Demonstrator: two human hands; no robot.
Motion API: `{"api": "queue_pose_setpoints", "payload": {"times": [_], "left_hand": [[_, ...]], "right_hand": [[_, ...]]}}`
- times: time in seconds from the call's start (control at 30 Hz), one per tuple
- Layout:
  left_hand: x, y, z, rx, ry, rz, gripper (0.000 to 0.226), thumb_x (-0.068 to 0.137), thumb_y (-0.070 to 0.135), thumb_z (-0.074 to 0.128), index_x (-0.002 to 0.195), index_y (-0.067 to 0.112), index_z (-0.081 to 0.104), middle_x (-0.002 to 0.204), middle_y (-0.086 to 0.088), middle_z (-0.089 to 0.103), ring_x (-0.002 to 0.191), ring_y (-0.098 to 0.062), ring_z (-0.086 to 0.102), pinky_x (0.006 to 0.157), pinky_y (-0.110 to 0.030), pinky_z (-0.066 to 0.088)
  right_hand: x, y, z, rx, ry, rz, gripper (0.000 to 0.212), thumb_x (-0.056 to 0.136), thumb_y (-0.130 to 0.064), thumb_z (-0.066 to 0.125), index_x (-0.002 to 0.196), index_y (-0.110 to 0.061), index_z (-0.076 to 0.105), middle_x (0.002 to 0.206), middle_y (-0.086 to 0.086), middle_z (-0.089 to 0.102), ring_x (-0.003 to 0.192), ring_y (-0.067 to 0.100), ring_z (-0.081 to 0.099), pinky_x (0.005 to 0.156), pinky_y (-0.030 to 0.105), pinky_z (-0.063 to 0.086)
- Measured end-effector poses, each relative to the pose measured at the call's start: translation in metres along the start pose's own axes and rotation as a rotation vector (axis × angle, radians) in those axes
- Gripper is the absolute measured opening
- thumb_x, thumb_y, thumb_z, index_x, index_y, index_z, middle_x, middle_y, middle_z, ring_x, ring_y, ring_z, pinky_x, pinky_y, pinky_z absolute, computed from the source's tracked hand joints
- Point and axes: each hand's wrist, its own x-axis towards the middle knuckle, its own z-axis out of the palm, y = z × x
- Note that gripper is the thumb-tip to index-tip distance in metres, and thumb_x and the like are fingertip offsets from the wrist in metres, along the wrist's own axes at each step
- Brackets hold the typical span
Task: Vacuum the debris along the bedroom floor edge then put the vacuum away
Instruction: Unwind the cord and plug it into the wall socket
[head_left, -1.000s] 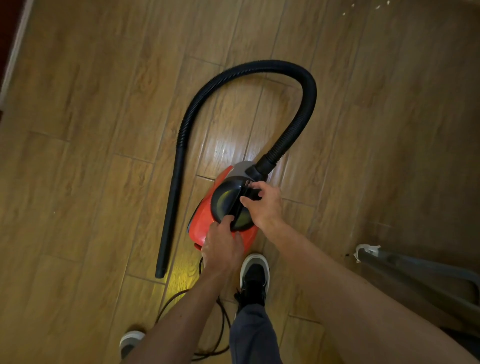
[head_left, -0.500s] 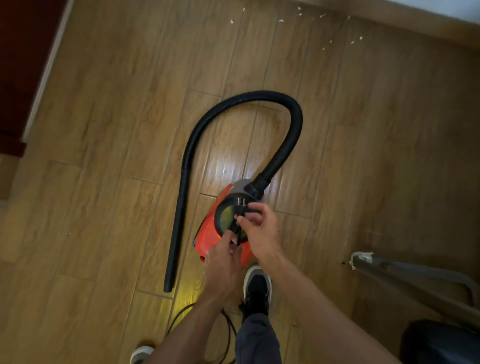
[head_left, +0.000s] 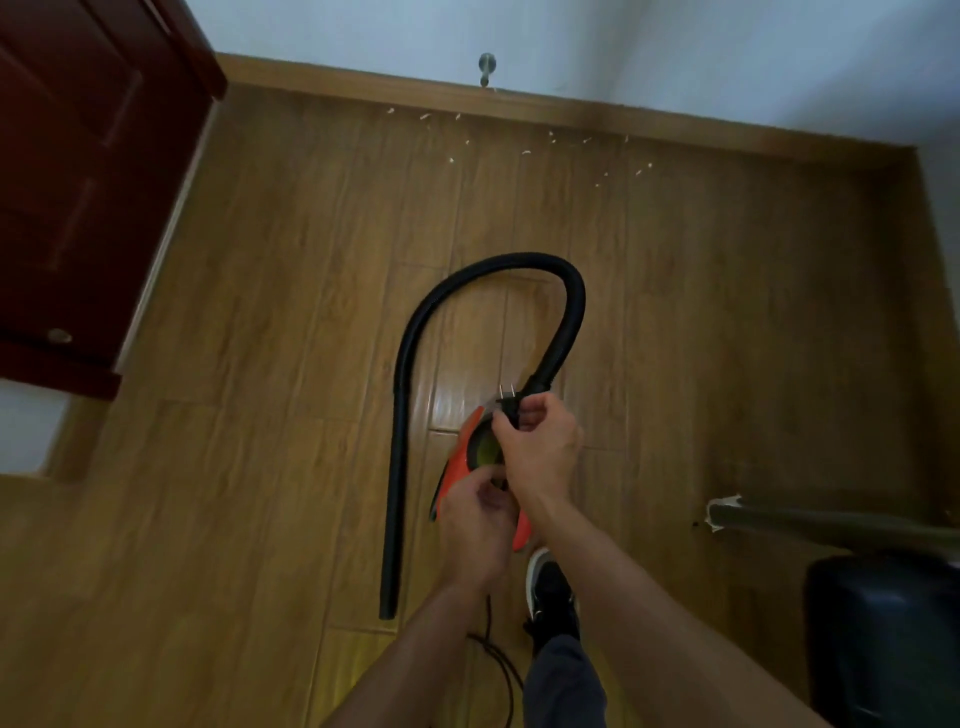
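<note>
Two hands over the red vacuum, plug lifted.

The right hand (head_left: 540, 447) pinches the black plug (head_left: 508, 408), prongs aimed at the far wall. The left hand (head_left: 475, 519) curls just below it, perhaps round the cord (head_left: 498, 654), though that grip is hidden. The vacuum (head_left: 460, 462) sits on the wooden floor (head_left: 260, 467) beneath both hands, just ahead of a black shoe (head_left: 550, 587), and its hose (head_left: 410, 364) loops forward, then back along the left. White debris (head_left: 525, 152) lies scattered by the skirting board (head_left: 363, 91).
</note>
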Motion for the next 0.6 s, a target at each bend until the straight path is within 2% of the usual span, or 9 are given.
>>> {"api": "queue_pose_setpoints", "payload": {"times": [0.07, 0.13, 0.2, 0.3, 0.4, 0.47, 0.53, 0.6], "left_hand": [[-0.008, 0.004, -0.009, 0.082, -0.003, 0.084, 0.013, 0.086, 0.004, 0.065, 0.089, 0.013, 0.075, 0.075, -0.001, 0.072, 0.070, -0.017, 0.068, 0.063, -0.037, 0.058], [-0.019, 0.014, -0.021, 0.061, -0.008, 0.113, 0.015, 0.085, 0.004, 0.064, 0.087, 0.013, 0.075, 0.069, 0.002, 0.071, 0.063, -0.012, 0.065, 0.056, -0.029, 0.052], [-0.032, 0.024, -0.033, 0.045, -0.033, 0.145, 0.013, 0.084, 0.004, 0.067, 0.086, 0.013, 0.075, 0.068, 0.002, 0.071, 0.062, -0.009, 0.066, 0.057, -0.024, 0.051], [-0.055, 0.035, -0.050, 0.054, -0.111, 0.229, 0.011, 0.080, 0.009, 0.075, 0.091, 0.014, 0.076, 0.073, 0.003, 0.072, 0.068, -0.007, 0.068, 0.066, -0.027, 0.057], [-0.081, 0.056, -0.063, 0.123, -0.168, 0.315, 0.018, 0.079, 0.019, 0.079, 0.097, 0.019, 0.077, 0.076, 0.007, 0.072, 0.071, -0.004, 0.067, 0.067, -0.017, 0.052], [-0.105, 0.076, -0.067, 0.157, -0.220, 0.356, 0.020, 0.080, 0.019, 0.078, 0.100, 0.022, 0.075, 0.074, 0.012, 0.070, 0.072, 0.000, 0.065, 0.064, -0.010, 0.049], [-0.132, 0.095, -0.070, 0.150, -0.270, 0.372, 0.023, 0.081, 0.016, 0.077, 0.102, 0.025, 0.073, 0.073, 0.017, 0.067, 0.075, 0.004, 0.064, 0.064, -0.008, 0.048], [-0.159, 0.111, -0.066, 0.157, -0.329, 0.385, 0.025, 0.082, 0.017, 0.076, 0.099, 0.032, 0.071, 0.074, 0.016, 0.069, 0.076, 0.000, 0.065, 0.066, -0.012, 0.051]], "right_hand": [[-0.014, -0.014, -0.005, -0.023, 0.050, -0.052, 0.014, 0.083, -0.019, 0.073, 0.084, -0.016, 0.059, 0.071, -0.012, 0.058, 0.066, 0.000, 0.056, 0.055, 0.005, 0.040], [-0.031, -0.029, -0.012, -0.039, 0.128, -0.100, 0.015, 0.082, -0.021, 0.072, 0.079, -0.015, 0.059, 0.068, -0.009, 0.059, 0.068, 0.008, 0.057, 0.056, 0.010, 0.038], [-0.049, -0.042, -0.019, -0.030, 0.218, -0.132, 0.016, 0.080, -0.023, 0.072, 0.075, -0.015, 0.060, 0.067, -0.007, 0.062, 0.067, 0.011, 0.059, 0.056, 0.013, 0.037], [-0.078, -0.063, -0.036, 0.073, 0.334, -0.137, 0.016, 0.080, -0.024, 0.073, 0.072, -0.016, 0.061, 0.065, -0.009, 0.063, 0.062, 0.005, 0.059, 0.055, 0.011, 0.041], [-0.105, -0.077, -0.059, 0.173, 0.434, -0.101, 0.014, 0.078, -0.028, 0.072, 0.072, -0.018, 0.065, 0.067, -0.008, 0.065, 0.071, 0.014, 0.064, 0.068, 0.035, 0.055], [-0.124, -0.085, -0.079, 0.200, 0.486, -0.081, 0.015, 0.078, -0.031, 0.072, 0.072, -0.019, 0.065, 0.069, -0.007, 0.066, 0.077, 0.019, 0.065, 0.076, 0.043, 0.056], [-0.146, -0.093, -0.104, 0.203, 0.555, -0.073, 0.017, 0.080, -0.032, 0.072, 0.070, -0.020, 0.065, 0.067, -0.007, 0.065, 0.075, 0.016, 0.064, 0.076, 0.041, 0.056], [-0.168, -0.099, -0.132, 0.227, 0.636, -0.068, 0.018, 0.082, -0.029, 0.073, 0.069, -0.020, 0.065, 0.064, -0.009, 0.063, 0.066, 0.010, 0.063, 0.068, 0.035, 0.058]]}}
